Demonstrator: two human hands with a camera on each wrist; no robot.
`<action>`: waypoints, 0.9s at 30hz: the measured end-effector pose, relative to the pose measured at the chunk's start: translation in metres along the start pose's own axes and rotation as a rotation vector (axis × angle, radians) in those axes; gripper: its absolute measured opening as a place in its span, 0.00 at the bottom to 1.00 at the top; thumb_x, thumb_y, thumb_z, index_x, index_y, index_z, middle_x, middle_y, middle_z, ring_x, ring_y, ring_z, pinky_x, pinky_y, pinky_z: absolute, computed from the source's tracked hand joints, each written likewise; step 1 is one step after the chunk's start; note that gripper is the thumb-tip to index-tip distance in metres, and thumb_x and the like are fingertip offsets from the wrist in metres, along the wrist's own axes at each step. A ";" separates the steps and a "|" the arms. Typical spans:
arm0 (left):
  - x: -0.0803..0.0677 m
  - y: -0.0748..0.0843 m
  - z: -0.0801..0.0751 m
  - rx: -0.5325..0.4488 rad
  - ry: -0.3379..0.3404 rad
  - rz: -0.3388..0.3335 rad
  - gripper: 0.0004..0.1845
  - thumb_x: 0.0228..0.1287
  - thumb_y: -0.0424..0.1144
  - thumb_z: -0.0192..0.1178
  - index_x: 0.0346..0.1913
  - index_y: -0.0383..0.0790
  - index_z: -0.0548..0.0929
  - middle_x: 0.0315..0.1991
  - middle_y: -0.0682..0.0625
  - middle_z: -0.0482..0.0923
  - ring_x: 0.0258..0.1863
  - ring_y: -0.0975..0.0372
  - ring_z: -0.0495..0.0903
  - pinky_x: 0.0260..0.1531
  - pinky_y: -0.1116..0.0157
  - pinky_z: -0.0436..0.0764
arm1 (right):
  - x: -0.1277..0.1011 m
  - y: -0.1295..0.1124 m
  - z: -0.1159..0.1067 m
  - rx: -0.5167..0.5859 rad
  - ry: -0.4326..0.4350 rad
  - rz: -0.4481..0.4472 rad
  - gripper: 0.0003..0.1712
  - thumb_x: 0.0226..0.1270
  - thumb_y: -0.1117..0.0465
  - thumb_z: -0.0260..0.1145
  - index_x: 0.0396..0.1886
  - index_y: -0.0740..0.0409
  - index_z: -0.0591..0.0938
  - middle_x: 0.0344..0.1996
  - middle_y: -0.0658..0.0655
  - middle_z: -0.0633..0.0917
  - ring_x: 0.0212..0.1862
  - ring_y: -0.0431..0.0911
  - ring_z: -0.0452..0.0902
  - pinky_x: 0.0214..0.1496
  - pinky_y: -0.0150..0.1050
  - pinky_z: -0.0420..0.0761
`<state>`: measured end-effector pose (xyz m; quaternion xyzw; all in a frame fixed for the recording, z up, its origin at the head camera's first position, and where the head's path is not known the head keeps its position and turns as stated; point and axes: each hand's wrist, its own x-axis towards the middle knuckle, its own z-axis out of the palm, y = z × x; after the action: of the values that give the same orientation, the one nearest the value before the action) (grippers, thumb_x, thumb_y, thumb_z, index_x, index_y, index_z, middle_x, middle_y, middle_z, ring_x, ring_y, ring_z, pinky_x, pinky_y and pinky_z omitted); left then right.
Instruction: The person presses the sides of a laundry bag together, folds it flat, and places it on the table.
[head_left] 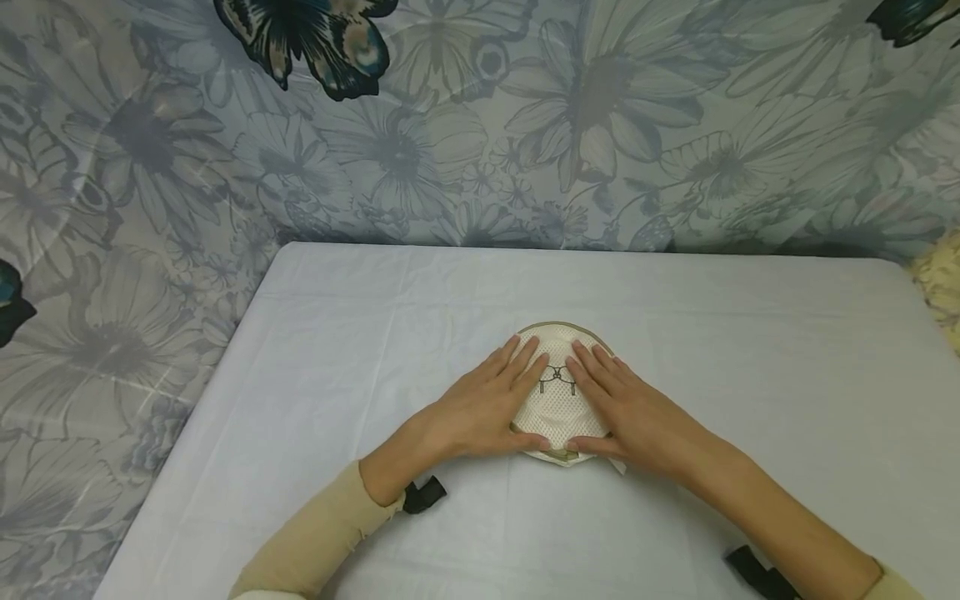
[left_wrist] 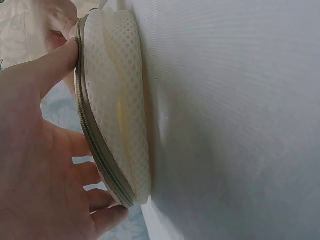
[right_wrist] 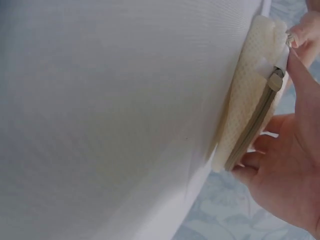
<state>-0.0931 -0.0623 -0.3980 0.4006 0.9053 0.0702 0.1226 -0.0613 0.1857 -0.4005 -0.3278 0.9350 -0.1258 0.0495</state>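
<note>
A round cream mesh pouch point(head_left: 556, 408) with a zipper point(left_wrist: 95, 130) round its edge lies on the white-covered table. A small black line drawing is printed on its top. My left hand point(head_left: 487, 400) rests on the left side of the pouch, fingers spread and straight, thumb near the front edge. Mirroring it, my right hand point(head_left: 637, 408) rests on the right side, its thumb also toward the front. In the right wrist view the zipper pull point(right_wrist: 275, 80) hangs at the pouch's edge, beside a small white tag point(right_wrist: 263, 68).
The white tablecloth point(head_left: 375, 333) spreads around the pouch. Behind and to the left hangs grey floral fabric point(head_left: 412, 150) with dark butterfly prints. Something pale yellow and ruffled point(head_left: 941, 283) sits past the table's right edge.
</note>
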 end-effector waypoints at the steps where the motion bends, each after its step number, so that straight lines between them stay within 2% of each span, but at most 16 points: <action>1: 0.000 0.000 0.000 0.003 -0.002 0.000 0.57 0.62 0.72 0.54 0.80 0.38 0.43 0.80 0.41 0.32 0.78 0.47 0.31 0.76 0.57 0.41 | 0.000 0.000 0.000 0.003 -0.004 0.002 0.57 0.65 0.31 0.60 0.78 0.67 0.55 0.78 0.66 0.49 0.78 0.63 0.44 0.75 0.57 0.55; 16: 0.002 -0.003 0.003 0.015 -0.024 -0.003 0.58 0.61 0.73 0.54 0.80 0.39 0.43 0.80 0.42 0.30 0.78 0.48 0.30 0.76 0.56 0.41 | 0.001 -0.001 0.004 0.034 -0.041 0.033 0.58 0.65 0.31 0.61 0.78 0.66 0.54 0.78 0.66 0.49 0.77 0.64 0.45 0.74 0.60 0.56; 27: 0.001 0.000 0.004 0.053 -0.021 -0.001 0.58 0.59 0.72 0.55 0.79 0.37 0.45 0.80 0.39 0.33 0.78 0.46 0.33 0.75 0.55 0.45 | 0.003 -0.002 0.004 0.032 -0.075 0.043 0.59 0.64 0.30 0.60 0.77 0.68 0.54 0.78 0.67 0.48 0.77 0.64 0.45 0.74 0.60 0.54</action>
<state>-0.0927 -0.0615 -0.4023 0.4039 0.9057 0.0419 0.1214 -0.0620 0.1815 -0.4037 -0.3112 0.9372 -0.1274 0.0926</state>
